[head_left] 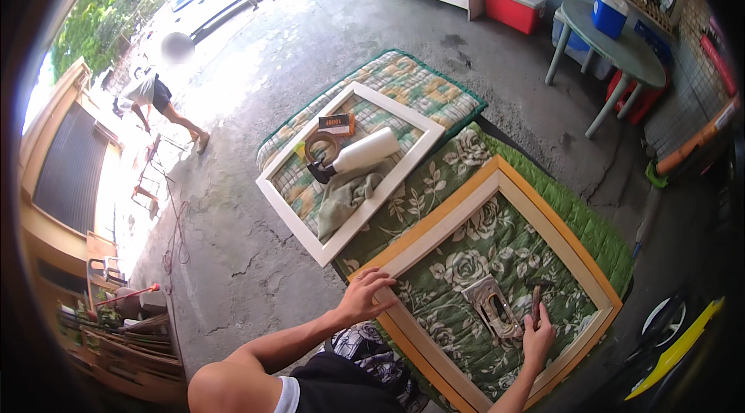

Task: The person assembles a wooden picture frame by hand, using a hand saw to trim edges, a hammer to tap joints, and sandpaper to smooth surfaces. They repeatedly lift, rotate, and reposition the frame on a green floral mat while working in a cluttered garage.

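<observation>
A wooden frame with an orange-brown outer edge and pale inner strips lies on a green floral quilt. My left hand grips its left corner, fingers bent over the wood. Inside the frame, my right hand is closed around the handle of a small hammer, whose dark head points away from me. Just left of the hammer, a silver staple gun rests on the quilt.
Beyond lies a white frame, with a white spray bottle, tape roll, small box and grey-green cloth within its outline. A round table and red cooler stand far right. Two people are in the left background.
</observation>
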A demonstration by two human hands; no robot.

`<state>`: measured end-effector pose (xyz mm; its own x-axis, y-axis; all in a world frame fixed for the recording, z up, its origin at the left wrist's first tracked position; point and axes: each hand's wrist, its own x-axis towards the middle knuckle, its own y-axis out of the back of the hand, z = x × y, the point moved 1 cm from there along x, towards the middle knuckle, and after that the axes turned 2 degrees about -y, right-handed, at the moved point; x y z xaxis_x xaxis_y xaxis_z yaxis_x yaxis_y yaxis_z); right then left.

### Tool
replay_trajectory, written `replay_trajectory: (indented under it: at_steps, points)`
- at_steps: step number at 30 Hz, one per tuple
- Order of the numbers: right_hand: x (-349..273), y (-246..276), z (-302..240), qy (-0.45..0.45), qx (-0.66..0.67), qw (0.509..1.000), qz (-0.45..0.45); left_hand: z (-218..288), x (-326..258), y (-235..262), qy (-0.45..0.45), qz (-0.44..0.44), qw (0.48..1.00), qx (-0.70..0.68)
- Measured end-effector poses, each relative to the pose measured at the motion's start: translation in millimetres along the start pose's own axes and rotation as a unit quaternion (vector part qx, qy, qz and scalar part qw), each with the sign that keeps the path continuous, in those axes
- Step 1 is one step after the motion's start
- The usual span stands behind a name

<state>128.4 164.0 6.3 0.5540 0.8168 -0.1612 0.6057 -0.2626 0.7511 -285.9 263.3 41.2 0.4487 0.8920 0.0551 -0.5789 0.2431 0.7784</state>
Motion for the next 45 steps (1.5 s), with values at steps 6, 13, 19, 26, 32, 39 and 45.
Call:
replay_trajectory:
  at_steps: [6, 13, 19, 26, 32, 39, 45]
  points:
    - [-29, -23, -24, -0.046, -0.116, 0.990, 0.063, -56, 28, 72, 0.020, 0.100, 0.994, 0.030]
    - [-80, -41, -69, -0.171, -0.133, 0.971, 0.103, -125, 77, 104, 0.181, 0.096, 0.972, 0.111]
    - [-115, -69, -64, -0.113, -0.031, 0.981, 0.155, -173, 99, 65, 0.253, 0.081, 0.962, 0.059]
    - [-159, -65, -90, -0.245, 0.084, 0.960, 0.107, -159, 102, 100, 0.216, 0.227, 0.950, -0.004]
    - [-176, -54, -74, -0.274, 0.156, 0.941, 0.121, -176, 131, 128, 0.150, 0.383, 0.903, 0.124]
    - [-167, -45, -86, -0.263, 0.197, 0.935, 0.134, -244, 177, 204, 0.437, 0.094, 0.895, 0.010]
    - [-161, -51, -112, -0.230, 0.253, 0.934, 0.107, -271, 173, 237, 0.307, 0.210, 0.925, 0.074]
